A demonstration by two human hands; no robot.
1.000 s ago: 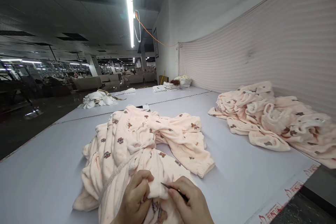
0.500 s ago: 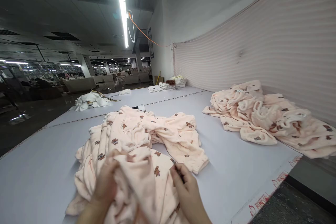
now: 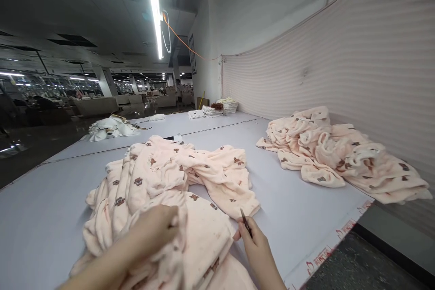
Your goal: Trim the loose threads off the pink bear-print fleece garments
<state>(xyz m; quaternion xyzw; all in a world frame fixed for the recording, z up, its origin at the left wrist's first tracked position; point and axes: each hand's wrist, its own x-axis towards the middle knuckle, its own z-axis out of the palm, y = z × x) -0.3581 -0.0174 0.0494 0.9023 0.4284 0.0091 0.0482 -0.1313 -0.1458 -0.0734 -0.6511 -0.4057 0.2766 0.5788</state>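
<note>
A pale pink fleece garment with small brown bears [image 3: 176, 176] lies bunched on the white table [image 3: 292, 208] in front of me. My left hand [image 3: 152, 229] is closed on a fold of it near the front edge and lifts the cloth. My right hand [image 3: 256, 247] rests at the garment's right side, fingers pinched on a small dark thread snipper [image 3: 245, 222] that points up and away from the cloth.
A second heap of the same pink garments [image 3: 340, 154] lies at the right against a striped cloth wall [image 3: 340, 63]. White fabric pieces [image 3: 108, 128] and folded stacks [image 3: 217, 108] sit farther back. The table's front edge runs diagonally at lower right.
My left hand has shifted its hold to the left and gathered up a fold of the garment. My right hand came off the cloth and moved right with the snipper. The view swung slightly.
</note>
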